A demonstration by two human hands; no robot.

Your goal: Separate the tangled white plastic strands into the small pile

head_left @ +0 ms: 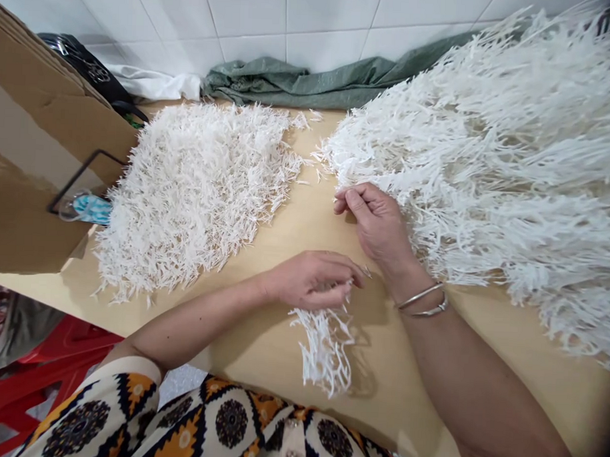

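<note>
In the head view, the small pile point(196, 191) of short white strands lies on the table point(305, 222), and places are given from it. The left hand point(318, 279) is to the right of the small pile and nearer the person, well apart from it. Its fingers are curled closed on a lacy white strip point(325, 352), which hangs from them toward the person.

The right hand point(378, 221) is farther right of the small pile, at the near edge of the big pile point(512, 162) of long, branching white strands. Its thumb is closed against the bent fingers; whether they pinch anything cannot be told. Two silver bangles point(425, 301) circle that wrist.

A few loose bits point(301, 120) lie just right of the small pile, toward the big pile. Behind the small pile are a white cloth point(157, 83) and a bunched green cloth point(300, 83), which runs rightward along the tiled wall point(322, 22). A cardboard box point(42, 159) stands to its left, with a black bag point(85, 67) behind. A blue-and-white patterned thing point(93, 209) sits at the small pile's left edge, beside a dark bent bar point(76, 180).
</note>
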